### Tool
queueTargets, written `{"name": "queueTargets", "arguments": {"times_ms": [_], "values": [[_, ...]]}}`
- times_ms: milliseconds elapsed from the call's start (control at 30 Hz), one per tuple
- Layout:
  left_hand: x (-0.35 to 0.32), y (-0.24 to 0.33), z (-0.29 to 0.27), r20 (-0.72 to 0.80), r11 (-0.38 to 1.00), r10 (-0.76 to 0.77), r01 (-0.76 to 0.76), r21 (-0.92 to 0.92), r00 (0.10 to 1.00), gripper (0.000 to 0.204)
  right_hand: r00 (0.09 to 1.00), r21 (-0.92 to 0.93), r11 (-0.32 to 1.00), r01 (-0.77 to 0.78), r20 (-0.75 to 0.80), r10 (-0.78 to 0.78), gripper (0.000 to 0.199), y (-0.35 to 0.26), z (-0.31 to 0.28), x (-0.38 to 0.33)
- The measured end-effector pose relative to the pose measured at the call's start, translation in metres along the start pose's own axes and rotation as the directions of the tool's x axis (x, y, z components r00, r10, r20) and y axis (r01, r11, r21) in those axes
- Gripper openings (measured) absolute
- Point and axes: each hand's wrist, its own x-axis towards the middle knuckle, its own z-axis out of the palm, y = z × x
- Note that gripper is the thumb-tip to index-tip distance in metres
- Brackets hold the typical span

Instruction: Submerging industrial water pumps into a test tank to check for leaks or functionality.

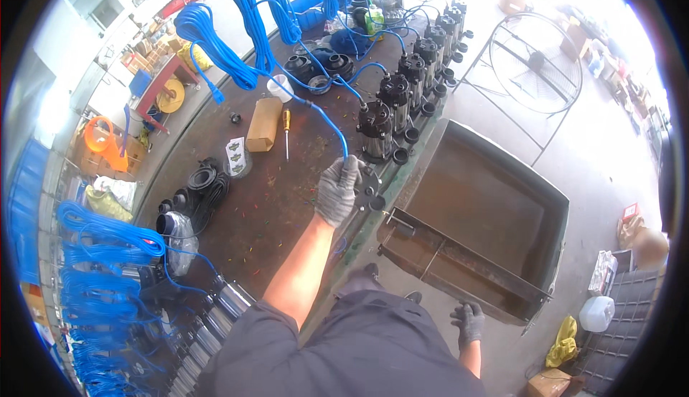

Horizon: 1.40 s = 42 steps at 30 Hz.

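Note:
My left hand [337,190], in a grey work glove, is closed around a blue cable [331,121] over the near edge of the table. The cable rises from the fist to a hanging blue coil [247,27]. Just right of that hand is a black pump part [369,190] with a round outlet; the hand partly hides it. Behind stand several metal pumps [377,131] with black tops, in a row along the table's edge. My right hand [468,322], gloved too, hangs low over the floor, fingers loosely apart and holding nothing.
A screwdriver [288,135], a brown carton [264,124] and black fittings [202,178] lie on the dark table [287,203]. Metal cylinders and blue cable coils [108,232] crowd the lower left. On the right are a water-filled metal tank [488,189] and a large fan [537,60].

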Motion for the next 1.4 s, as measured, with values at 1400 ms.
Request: {"name": "queueTargets", "arguments": {"times_ms": [1400], "values": [[0.176,0.094,-0.132,-0.221,0.952,0.195,-0.238,-0.19,0.956,0.053,0.963,-0.351,0.897,0.268,0.078,-0.257,0.054,-0.068,-0.031,0.096]]}}
